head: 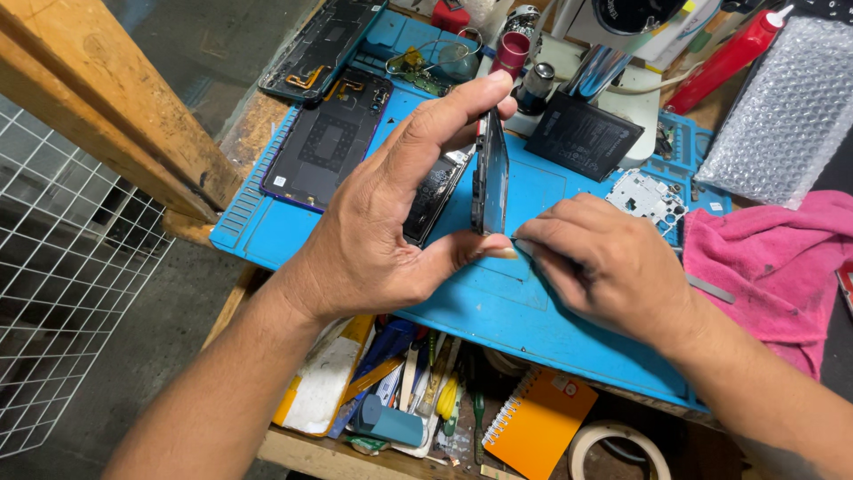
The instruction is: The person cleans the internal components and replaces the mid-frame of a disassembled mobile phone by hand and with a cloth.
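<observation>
Our left hand (373, 222) clamped the phone frame (490, 173) on edge; our right hand (604, 262) pinched a thin pry tool (519, 242); shallow, gentle prying seemed wisest.

free: bare blue mat (498, 302) below both hands | blocked behind: battery (582, 135), microscope base (635, 107) | left: opened phones (329, 138) | right: pink cloth (773, 267)

Wooden bench (267, 449) under blue work mat (498, 302); grey concrete floor (151, 338) at left; white wire grid (53, 293) (leaning); timber beams (98, 89) slanting above; lighting bright, even.
</observation>
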